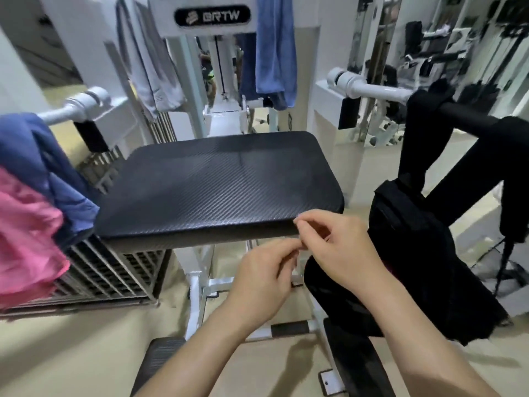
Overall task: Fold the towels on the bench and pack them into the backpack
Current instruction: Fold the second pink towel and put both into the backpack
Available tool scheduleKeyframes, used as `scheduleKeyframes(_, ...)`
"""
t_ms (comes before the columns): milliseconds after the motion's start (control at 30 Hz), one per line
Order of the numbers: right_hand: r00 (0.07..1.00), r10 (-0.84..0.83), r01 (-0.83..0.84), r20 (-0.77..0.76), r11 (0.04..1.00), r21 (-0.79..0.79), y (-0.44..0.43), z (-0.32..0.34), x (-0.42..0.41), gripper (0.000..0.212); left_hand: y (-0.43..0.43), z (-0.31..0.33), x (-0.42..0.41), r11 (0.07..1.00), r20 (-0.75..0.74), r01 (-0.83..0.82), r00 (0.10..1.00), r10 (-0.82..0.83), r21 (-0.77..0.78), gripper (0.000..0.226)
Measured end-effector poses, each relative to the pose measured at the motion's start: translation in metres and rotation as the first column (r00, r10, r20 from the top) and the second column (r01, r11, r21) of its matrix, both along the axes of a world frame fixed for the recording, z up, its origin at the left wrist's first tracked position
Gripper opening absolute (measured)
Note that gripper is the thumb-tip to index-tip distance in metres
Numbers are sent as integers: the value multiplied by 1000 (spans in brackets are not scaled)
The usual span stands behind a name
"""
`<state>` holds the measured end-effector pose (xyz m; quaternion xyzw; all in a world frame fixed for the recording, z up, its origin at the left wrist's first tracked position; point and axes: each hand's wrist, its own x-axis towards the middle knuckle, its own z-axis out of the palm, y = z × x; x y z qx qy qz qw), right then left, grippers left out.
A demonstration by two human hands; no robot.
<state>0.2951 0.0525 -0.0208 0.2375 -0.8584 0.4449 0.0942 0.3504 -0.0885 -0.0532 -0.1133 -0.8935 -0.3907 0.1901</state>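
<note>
- A gym room with a smooth beige floor (71, 353). At the back stands a white-painted steel machine frame (183, 27) with a black oval "BRTW" badge. The far right background is a blur of dark equipment.
- A black rectangular padded bench seat (217, 181) with rounded corners and a fine carbon-weave texture fills the middle. No towel lies on it.
- Beyond its left edge, a crumpled pink cloth towel (25, 233) and a rumpled navy-blue cloth towel (43, 167) hang over a white tubular handle (83, 106). The pink one is cut off by the picture's left side.
- Past the far edge, a pale grey towel (154, 73) and a mid-blue towel (274, 50) hang in long soft folds from the frame, their tops out of view.
- A black fabric backpack (415, 253) hangs beside the right edge from a black padded arm (469, 116). Its dark surface hides any detail of its opening.
- Under the towels at the left sits a brown metal grid rack (114, 270), part hidden by them.
- The left hand (266, 270) and right hand (337, 247) meet at the near right corner, fingers curled and tips touching. Whether they pinch anything I cannot tell; it is blurred.
</note>
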Motion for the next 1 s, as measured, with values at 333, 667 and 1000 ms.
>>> scheduleKeyframes(333, 938, 337, -343, 84, 936, 79, -94, 47, -6, 21, -102, 61, 46, 837, -103, -546, 834, 542, -14, 28)
scheduleKeyframes(667, 790, 598, -610, 136, 789, 70, -238, 50, 43, 50, -233, 60, 97, 479, -39, -878, 478, 878, 11, 27)
scheduleKeyframes(1000, 743, 623, -546, 245, 776, -315, -418, 41, 84, 74, -359, 53, 122, 576, 28, -802, 587, 809, 155, 34)
